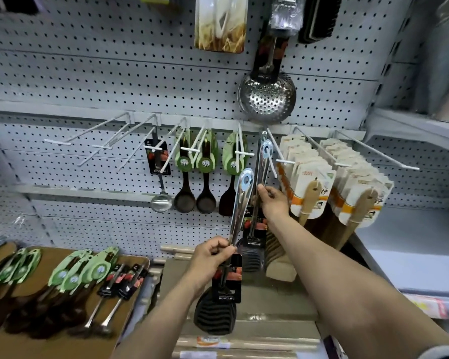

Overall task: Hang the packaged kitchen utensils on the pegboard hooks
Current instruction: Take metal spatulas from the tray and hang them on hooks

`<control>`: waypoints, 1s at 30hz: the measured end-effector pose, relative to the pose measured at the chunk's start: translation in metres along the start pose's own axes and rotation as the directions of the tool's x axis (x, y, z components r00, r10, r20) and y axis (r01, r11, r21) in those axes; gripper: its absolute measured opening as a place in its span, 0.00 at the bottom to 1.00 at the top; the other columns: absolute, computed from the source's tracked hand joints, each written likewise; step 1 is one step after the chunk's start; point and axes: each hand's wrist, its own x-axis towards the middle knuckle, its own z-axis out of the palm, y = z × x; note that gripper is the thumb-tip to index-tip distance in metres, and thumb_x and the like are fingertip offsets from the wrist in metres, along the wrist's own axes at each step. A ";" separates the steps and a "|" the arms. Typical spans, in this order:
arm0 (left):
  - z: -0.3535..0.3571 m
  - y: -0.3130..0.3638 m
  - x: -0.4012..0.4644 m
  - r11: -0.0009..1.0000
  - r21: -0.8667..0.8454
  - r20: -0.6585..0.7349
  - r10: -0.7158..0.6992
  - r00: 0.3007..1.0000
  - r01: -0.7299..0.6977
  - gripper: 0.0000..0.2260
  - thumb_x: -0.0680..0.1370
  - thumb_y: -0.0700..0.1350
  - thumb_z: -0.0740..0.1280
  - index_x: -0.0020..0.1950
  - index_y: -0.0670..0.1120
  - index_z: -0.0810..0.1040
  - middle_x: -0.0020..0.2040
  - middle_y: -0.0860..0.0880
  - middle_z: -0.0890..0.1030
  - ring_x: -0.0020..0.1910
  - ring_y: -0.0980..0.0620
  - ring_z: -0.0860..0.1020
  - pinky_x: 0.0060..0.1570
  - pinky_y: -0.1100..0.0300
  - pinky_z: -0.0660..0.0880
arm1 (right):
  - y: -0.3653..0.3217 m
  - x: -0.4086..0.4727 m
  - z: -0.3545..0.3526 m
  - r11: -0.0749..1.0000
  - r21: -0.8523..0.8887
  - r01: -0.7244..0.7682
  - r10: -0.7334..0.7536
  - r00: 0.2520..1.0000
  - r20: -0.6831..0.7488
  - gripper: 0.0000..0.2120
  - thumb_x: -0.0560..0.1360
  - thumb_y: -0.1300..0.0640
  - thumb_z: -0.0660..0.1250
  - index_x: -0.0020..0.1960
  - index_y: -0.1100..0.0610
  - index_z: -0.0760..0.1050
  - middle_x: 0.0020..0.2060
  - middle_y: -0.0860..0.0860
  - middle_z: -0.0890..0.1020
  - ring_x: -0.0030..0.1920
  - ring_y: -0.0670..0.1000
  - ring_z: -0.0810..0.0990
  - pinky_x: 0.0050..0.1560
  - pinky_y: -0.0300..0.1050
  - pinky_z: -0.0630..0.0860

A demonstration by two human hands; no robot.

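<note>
My left hand (pixel 211 257) grips the steel handle of a black slotted spatula (pixel 215 312) with a dark label; its blue-ringed handle end points up, free of any hook. Higher up, my right hand (pixel 271 200) holds the handle of a second slotted spatula (pixel 252 255). That one's blue ring (pixel 266 149) sits on a white pegboard hook (pixel 271 149). Left of it, hooks carry a small steel ladle (pixel 161 202) and dark spoons in green packaging (pixel 206 161). Two hooks at the far left (pixel 88 132) are bare.
A steel skimmer (pixel 267 95) hangs above the hook row. Wooden spatulas in white cards (pixel 311 182) fill the hooks to the right. On a brown board (pixel 62 343) at lower left lie several green-packaged spoons (pixel 86 270) and small ladles (pixel 122 283).
</note>
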 end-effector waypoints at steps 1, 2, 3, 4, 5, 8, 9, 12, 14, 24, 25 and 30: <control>-0.002 -0.001 0.003 1.000 -0.001 -0.004 -0.001 1.000 0.001 0.06 0.77 0.36 0.68 0.48 0.32 0.76 0.43 0.40 0.79 0.36 0.56 0.81 0.32 0.66 0.78 | -0.001 0.004 0.002 1.000 0.001 -0.004 0.004 1.000 0.008 0.13 0.79 0.46 0.68 0.55 0.55 0.79 0.42 0.48 0.83 0.45 0.50 0.81 0.45 0.42 0.74; -0.004 -0.001 0.006 1.000 0.001 -0.004 0.005 1.000 -0.005 0.05 0.77 0.36 0.69 0.47 0.33 0.77 0.43 0.40 0.79 0.37 0.54 0.81 0.33 0.67 0.77 | -0.003 0.008 0.004 1.000 0.005 -0.003 0.003 1.000 0.010 0.12 0.79 0.47 0.67 0.56 0.54 0.78 0.41 0.47 0.81 0.42 0.48 0.79 0.41 0.40 0.72; -0.005 -0.002 0.008 1.000 -0.005 0.000 0.011 1.000 -0.011 0.05 0.77 0.36 0.69 0.47 0.34 0.77 0.42 0.41 0.79 0.37 0.54 0.80 0.33 0.67 0.77 | -0.004 0.011 0.006 1.000 0.006 -0.010 0.009 1.000 0.015 0.12 0.80 0.47 0.66 0.58 0.54 0.78 0.42 0.48 0.81 0.42 0.48 0.79 0.41 0.40 0.71; -0.007 -0.002 0.010 1.000 -0.013 0.003 0.011 1.000 -0.011 0.05 0.77 0.36 0.69 0.47 0.34 0.77 0.41 0.41 0.78 0.37 0.55 0.80 0.32 0.67 0.77 | -0.005 0.013 0.007 1.000 0.009 -0.014 0.014 1.000 0.017 0.14 0.80 0.47 0.66 0.60 0.54 0.77 0.45 0.49 0.81 0.44 0.49 0.79 0.44 0.41 0.70; -0.008 -0.003 0.011 1.000 -0.023 0.004 0.006 1.000 -0.006 0.05 0.77 0.36 0.68 0.47 0.34 0.77 0.41 0.42 0.78 0.35 0.56 0.80 0.32 0.67 0.77 | -0.005 0.015 0.009 1.000 0.007 -0.017 0.017 1.000 0.018 0.16 0.79 0.46 0.66 0.62 0.55 0.77 0.49 0.50 0.81 0.48 0.51 0.79 0.48 0.41 0.70; -0.011 -0.004 0.014 1.000 -0.012 0.000 0.002 1.000 -0.002 0.04 0.77 0.37 0.69 0.46 0.35 0.77 0.39 0.44 0.78 0.34 0.58 0.79 0.33 0.68 0.76 | -0.006 0.018 0.011 1.000 0.008 -0.030 0.030 0.999 0.011 0.18 0.79 0.46 0.66 0.64 0.56 0.76 0.54 0.51 0.81 0.54 0.54 0.78 0.52 0.43 0.68; -0.011 -0.005 0.014 1.000 0.002 -0.009 0.002 1.000 -0.002 0.04 0.77 0.37 0.69 0.46 0.36 0.77 0.39 0.45 0.78 0.35 0.58 0.79 0.34 0.68 0.76 | -0.005 0.019 0.012 1.000 0.006 -0.028 0.028 1.000 0.003 0.18 0.79 0.46 0.66 0.64 0.56 0.76 0.55 0.52 0.81 0.55 0.54 0.78 0.53 0.43 0.68; -0.013 -0.007 0.011 1.000 0.015 -0.024 0.003 1.000 -0.002 0.04 0.77 0.38 0.70 0.46 0.38 0.78 0.38 0.46 0.78 0.35 0.57 0.78 0.34 0.68 0.75 | -0.008 0.016 0.011 1.000 0.010 -0.028 0.028 1.000 0.002 0.19 0.80 0.46 0.66 0.65 0.56 0.76 0.59 0.53 0.80 0.55 0.53 0.76 0.54 0.43 0.68; -0.012 -0.007 0.006 1.000 0.023 -0.016 0.013 1.000 -0.012 0.03 0.77 0.39 0.70 0.45 0.39 0.79 0.37 0.47 0.78 0.36 0.57 0.77 0.34 0.68 0.75 | -0.010 0.011 0.008 0.999 -0.003 -0.036 0.036 0.999 0.021 0.19 0.80 0.46 0.65 0.66 0.55 0.75 0.60 0.52 0.79 0.57 0.53 0.76 0.56 0.44 0.68; 0.006 -0.005 -0.040 0.998 -0.017 -0.047 0.056 0.997 -0.057 0.03 0.77 0.39 0.69 0.44 0.42 0.79 0.39 0.49 0.81 0.39 0.56 0.78 0.37 0.69 0.74 | -0.015 -0.083 -0.022 0.991 0.125 0.044 -0.071 0.975 0.213 0.15 0.79 0.43 0.65 0.58 0.51 0.81 0.53 0.49 0.85 0.56 0.49 0.83 0.63 0.50 0.77; 0.010 -0.005 -0.044 0.998 -0.022 -0.055 0.059 0.997 -0.060 0.03 0.77 0.39 0.69 0.44 0.42 0.79 0.39 0.48 0.81 0.39 0.56 0.78 0.38 0.69 0.74 | -0.016 -0.097 -0.026 0.986 0.164 0.033 -0.076 0.963 0.260 0.15 0.80 0.43 0.64 0.57 0.51 0.82 0.50 0.49 0.86 0.54 0.48 0.84 0.61 0.49 0.78; 0.029 0.000 -0.070 0.997 -0.008 -0.049 0.079 0.996 -0.080 0.02 0.77 0.40 0.69 0.45 0.42 0.80 0.40 0.48 0.81 0.39 0.56 0.78 0.37 0.69 0.74 | -0.014 -0.146 -0.044 0.971 0.228 0.078 -0.153 0.929 0.336 0.24 0.72 0.34 0.68 0.53 0.53 0.84 0.49 0.53 0.87 0.55 0.58 0.84 0.61 0.60 0.79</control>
